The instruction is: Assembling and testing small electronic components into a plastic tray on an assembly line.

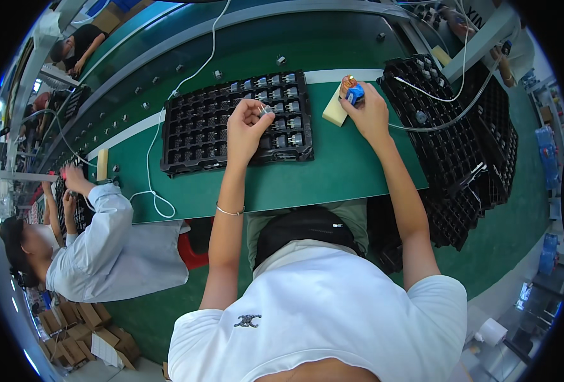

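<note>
My left hand [247, 127] is raised over a black compartment tray [196, 137], its fingers pinched on a small grey component with metal pins [266, 111]. Many of the tray's right-hand pockets hold similar small parts; several on the left look bare. My right hand [369, 113] grips a small blue tool with a copper-coloured end [352, 90], above a pale yellow block [334, 112] on the green bench. A clear hose [422, 128] runs from near my right wrist toward the upper right; whether it joins the tool is hidden.
Stacked black trays [444, 140] crowd the bench's right side. Small parts [281, 60] dot the green strip beyond the tray. A white cable [149, 153] loops across the bench at left. A co-worker in a light sleeve [113, 207] works on my left, near another yellow block [102, 164].
</note>
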{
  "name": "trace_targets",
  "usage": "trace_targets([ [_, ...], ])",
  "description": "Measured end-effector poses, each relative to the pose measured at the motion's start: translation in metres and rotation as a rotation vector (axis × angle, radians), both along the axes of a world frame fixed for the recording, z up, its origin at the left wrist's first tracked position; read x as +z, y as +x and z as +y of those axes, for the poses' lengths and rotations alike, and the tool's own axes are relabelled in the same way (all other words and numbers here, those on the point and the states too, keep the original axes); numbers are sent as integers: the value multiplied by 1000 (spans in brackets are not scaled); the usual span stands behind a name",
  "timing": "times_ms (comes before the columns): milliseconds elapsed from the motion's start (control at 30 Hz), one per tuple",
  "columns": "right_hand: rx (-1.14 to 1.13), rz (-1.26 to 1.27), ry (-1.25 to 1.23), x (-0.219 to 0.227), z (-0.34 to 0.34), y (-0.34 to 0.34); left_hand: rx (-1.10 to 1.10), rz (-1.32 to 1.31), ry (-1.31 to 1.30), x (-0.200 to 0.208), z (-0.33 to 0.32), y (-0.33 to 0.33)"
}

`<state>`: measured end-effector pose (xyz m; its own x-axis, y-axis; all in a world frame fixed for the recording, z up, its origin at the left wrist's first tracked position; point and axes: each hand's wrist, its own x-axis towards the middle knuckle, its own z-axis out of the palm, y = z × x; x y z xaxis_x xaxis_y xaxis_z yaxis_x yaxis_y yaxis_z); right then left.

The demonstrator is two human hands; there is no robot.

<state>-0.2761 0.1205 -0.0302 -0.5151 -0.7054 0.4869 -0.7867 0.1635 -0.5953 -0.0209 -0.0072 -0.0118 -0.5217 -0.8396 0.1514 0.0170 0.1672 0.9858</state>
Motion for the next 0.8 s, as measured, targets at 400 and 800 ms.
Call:
trace_targets([
  [400,122,8,59,-3,-115,-65,1,-80,-55,-1,-5,3],
  [800,228,129,222,-6,-159,-72,21,85,52,2,-2,2],
])
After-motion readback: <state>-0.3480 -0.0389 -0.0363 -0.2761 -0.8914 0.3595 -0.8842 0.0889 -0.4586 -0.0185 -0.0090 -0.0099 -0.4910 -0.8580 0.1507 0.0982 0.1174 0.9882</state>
